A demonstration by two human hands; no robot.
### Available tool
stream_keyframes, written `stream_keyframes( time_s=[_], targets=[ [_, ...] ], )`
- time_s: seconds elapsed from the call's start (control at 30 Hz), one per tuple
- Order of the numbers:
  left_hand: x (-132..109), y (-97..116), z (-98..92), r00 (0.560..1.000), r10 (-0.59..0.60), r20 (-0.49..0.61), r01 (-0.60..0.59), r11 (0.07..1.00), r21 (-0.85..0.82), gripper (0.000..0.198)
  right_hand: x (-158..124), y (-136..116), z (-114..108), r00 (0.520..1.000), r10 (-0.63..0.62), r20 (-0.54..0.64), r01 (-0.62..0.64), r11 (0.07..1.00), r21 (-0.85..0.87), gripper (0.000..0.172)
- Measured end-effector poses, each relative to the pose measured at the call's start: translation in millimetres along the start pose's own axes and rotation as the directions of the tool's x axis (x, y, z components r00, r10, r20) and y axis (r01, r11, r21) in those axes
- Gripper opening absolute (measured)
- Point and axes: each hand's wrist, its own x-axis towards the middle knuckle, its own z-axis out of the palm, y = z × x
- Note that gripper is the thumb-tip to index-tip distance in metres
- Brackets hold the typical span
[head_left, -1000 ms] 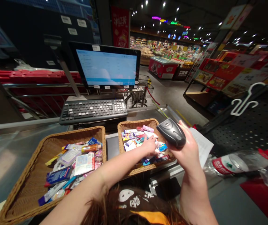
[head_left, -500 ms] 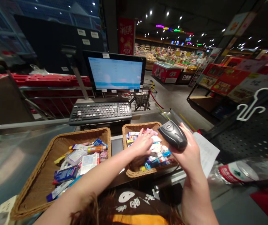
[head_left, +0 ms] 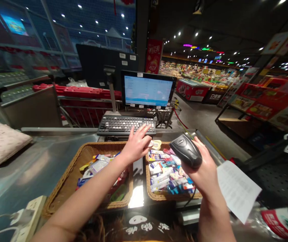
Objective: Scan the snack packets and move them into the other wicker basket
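Note:
A black handheld barcode scanner (head_left: 186,151) is gripped in my right hand (head_left: 205,171), tilted up above the right wicker basket (head_left: 148,181). My left hand (head_left: 137,144) reaches over the gap between the baskets, its front fingers stretched onto the right end of the black keyboard (head_left: 126,124). From its curled fingers sticks out a small pale yellow item (head_left: 156,144), whose kind I cannot make out. Small colourful packaged goods (head_left: 162,178) fill the right basket. The left wicker basket (head_left: 64,185) contains more packets, partly hidden by my left forearm.
A lit monitor (head_left: 147,90) stands behind the keyboard. A printed paper sheet (head_left: 237,190) and a plastic bottle (head_left: 283,222) lie at right. On the left are a pale bag (head_left: 4,144) and a power strip (head_left: 34,215) with cables.
My left hand has left the right basket and moved up to the keyboard, now with a small pale yellow item. The scanner stays in my right hand. The view has shifted left.

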Motion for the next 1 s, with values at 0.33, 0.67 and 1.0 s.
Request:
stream_keyframes(
  time_s=[0.33, 0.67, 1.0],
  targets=[
    [-21, -33, -49.0, 0.982, -0.098, -0.161, 0.122, 0.982, 0.146, 0.027, 21, -43, 22, 0.991, -0.115, 0.061, 0.112, 0.992, 0.063, 0.048],
    [-42, -57, -71.0, 0.958, -0.147, -0.246, 0.199, 0.959, 0.202, 0.024, 43, -71, 44, 0.979, -0.188, 0.076, 0.182, 0.980, 0.076, 0.050],
    [-71, -82, -87.6, 0.929, -0.256, -0.269, 0.314, 0.928, 0.202, 0.027, 40, -103, 78, 0.961, -0.198, 0.191, 0.172, 0.974, 0.145, 0.046]
  ],
)
